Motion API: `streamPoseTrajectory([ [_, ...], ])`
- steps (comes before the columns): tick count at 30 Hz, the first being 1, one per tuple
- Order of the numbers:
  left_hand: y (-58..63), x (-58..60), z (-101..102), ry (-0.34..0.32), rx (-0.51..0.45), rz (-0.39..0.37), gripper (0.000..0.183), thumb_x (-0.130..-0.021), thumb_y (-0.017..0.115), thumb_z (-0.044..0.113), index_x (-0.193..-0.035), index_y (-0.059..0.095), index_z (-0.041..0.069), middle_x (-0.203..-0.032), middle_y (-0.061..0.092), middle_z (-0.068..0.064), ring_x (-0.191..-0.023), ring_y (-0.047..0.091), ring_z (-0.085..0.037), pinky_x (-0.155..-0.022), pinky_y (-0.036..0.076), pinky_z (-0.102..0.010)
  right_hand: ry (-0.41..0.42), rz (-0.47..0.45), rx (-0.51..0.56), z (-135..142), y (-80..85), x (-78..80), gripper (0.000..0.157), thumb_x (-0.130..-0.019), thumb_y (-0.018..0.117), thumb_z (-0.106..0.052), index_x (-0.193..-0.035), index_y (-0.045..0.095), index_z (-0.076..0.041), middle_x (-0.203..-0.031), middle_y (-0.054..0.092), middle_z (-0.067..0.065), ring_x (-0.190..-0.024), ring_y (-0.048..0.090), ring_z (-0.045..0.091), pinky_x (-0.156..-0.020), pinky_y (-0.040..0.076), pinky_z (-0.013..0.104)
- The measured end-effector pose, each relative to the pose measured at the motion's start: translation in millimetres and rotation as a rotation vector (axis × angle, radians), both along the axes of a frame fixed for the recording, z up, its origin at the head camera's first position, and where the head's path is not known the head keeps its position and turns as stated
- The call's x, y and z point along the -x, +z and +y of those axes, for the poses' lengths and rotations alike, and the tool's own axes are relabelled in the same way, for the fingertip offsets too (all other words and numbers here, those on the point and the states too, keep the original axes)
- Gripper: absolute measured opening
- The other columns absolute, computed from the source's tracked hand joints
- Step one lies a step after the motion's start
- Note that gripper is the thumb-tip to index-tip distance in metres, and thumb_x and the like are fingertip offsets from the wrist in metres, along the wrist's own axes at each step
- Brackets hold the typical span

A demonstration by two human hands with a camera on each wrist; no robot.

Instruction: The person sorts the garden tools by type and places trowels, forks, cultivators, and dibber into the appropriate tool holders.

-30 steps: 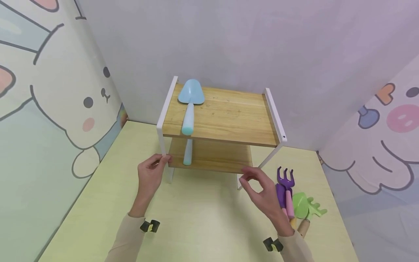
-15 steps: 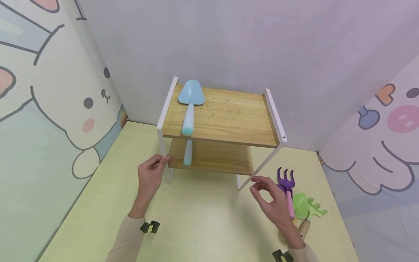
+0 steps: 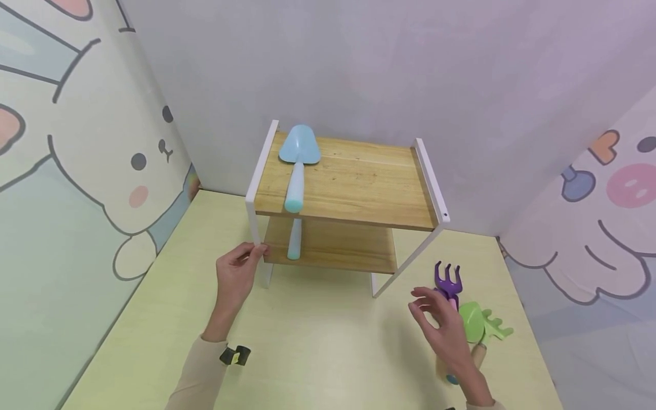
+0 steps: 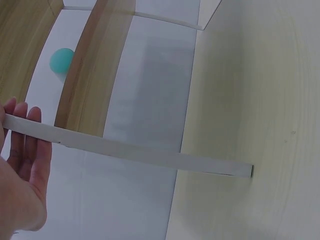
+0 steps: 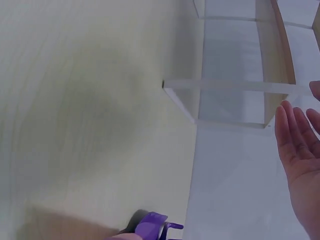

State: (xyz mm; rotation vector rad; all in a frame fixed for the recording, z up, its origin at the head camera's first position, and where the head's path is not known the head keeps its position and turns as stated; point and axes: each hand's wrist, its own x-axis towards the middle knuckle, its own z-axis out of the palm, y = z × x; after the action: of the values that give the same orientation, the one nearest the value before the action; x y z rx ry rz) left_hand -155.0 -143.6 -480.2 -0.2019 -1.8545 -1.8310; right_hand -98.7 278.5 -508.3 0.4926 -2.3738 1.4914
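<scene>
A two-tier rack with wooden shelves (image 3: 369, 182) and white metal side frames stands at the middle of the table. My left hand (image 3: 237, 279) pinches its left front leg (image 4: 130, 150) with thumb and fingers, level with the lower shelf. On the upper shelf a light blue trowel (image 3: 296, 171) lies at the left, handle forward. Below it, a similar blue handle (image 3: 294, 239) shows on the lower shelf, its far end hidden. My right hand (image 3: 445, 333) hovers in front of the rack's right side, fingers loosely bent, holding nothing; in the right wrist view they are apart from the frame.
At the right lie garden tools: a purple hand fork (image 3: 448, 280), a green trowel (image 3: 471, 322) and a green rake (image 3: 495, 326), partly hidden by my right hand. A pale wall (image 3: 353, 68) rises behind the rack.
My right hand has left the rack's right front leg and moved right and towards me, over the tools. The left hand, rack and trowels have stayed put.
</scene>
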Motion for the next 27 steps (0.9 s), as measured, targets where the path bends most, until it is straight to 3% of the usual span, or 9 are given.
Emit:
streamPoseTrajectory([
  [11,-1.1,0.7,0,0.010,-0.005,-0.018,0.006,-0.094,0.069,-0.009,-0.092,0.074,-0.011,-0.087,0.072,-0.029,-0.079,0.073,-0.008,-0.077,0.058,-0.021,-0.144,-0.025,-0.151,23,-14.7,-10.5,0.041,-0.087,0.078,0.006,-0.125,0.067,-0.006,-0.109,0.071,0.001,-0.089,0.068,0.005,-0.081,0.054,0.013],
  [18,-1.6,0.1,0,0.009,-0.011,-0.020,0.006,-0.094,0.069,-0.008,-0.092,0.074,-0.011,-0.087,0.074,-0.022,-0.080,0.073,-0.008,-0.078,0.059,-0.023,-0.202,-0.036,-0.187,34,-21.5,-17.8,0.042,-0.085,0.079,0.007,-0.124,0.068,-0.005,-0.102,0.073,0.010,-0.082,0.069,0.007,-0.076,0.053,0.012],
  [27,-1.7,0.3,0,0.002,-0.022,-0.025,0.005,-0.094,0.069,-0.009,-0.092,0.074,-0.011,-0.087,0.073,-0.025,-0.080,0.073,-0.009,-0.078,0.059,-0.023,-0.307,-0.193,-0.248,47,-24.7,-32.7,0.032,-0.094,0.077,-0.007,-0.123,0.066,-0.001,-0.105,0.072,0.013,-0.083,0.067,0.005,-0.069,0.057,0.020],
])
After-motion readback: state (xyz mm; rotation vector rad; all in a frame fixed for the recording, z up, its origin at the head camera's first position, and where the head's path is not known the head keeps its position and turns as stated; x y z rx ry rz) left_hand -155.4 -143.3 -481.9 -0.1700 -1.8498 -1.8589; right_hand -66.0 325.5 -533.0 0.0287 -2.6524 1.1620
